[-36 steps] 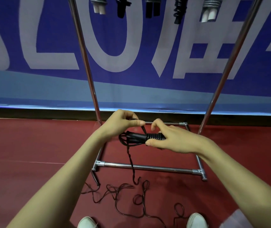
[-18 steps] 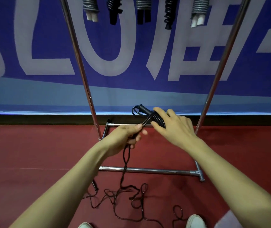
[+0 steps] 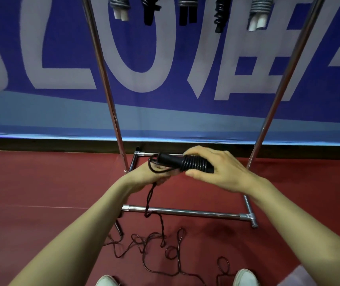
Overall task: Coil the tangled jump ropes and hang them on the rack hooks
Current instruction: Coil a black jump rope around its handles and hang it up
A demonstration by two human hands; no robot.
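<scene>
My right hand point(image 3: 218, 170) grips the black jump rope handles point(image 3: 189, 164), which have several turns of black cord wound round them. Just below and to the left, my left hand point(image 3: 144, 176) pinches the cord where it leaves the handles. From there the loose cord point(image 3: 149, 200) hangs down twisted and ends in a tangle point(image 3: 165, 247) on the red floor by my shoes. Several coiled ropes point(image 3: 218, 13) hang at the top of the chrome rack point(image 3: 185, 212), some grey with white handles, some black.
The rack's two slanted poles point(image 3: 107, 89) rise either side of my hands, and its base bars lie on the red floor. A blue banner with large pale letters point(image 3: 144, 58) covers the wall behind. My white shoes point(image 3: 245, 278) are at the bottom edge.
Both hands have moved together again, the handles turning level in my right hand. More cord sits wound on the handles, and the hanging strand has been drawn up from the floor tangle.
</scene>
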